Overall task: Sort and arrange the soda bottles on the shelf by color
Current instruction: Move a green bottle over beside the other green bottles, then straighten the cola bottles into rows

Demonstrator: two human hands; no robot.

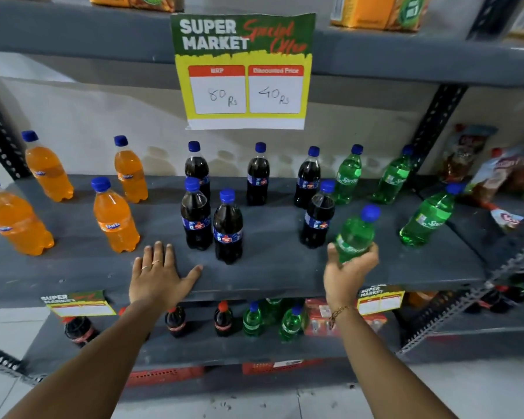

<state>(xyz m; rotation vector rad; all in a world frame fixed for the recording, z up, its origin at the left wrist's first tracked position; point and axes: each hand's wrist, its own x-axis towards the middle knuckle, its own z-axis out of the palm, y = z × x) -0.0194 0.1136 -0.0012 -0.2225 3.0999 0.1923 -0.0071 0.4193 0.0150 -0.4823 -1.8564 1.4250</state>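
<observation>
The fingers (371, 252) of the right hand (347, 275) are wrapped around a green bottle (356, 234) near the front edge of the shelf (285, 276). The left hand (158, 275) lies flat and open on that front edge, holding nothing. Orange bottles (115, 219) stand at the left end, dark bottles (227, 228) in the middle, other green bottles (427, 219) at the right end. I think this green one is being put in place. Next it should go by the green ones.

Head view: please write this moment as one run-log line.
right hand: grips green plastic soda bottle | left hand: flat on grey shelf
</observation>
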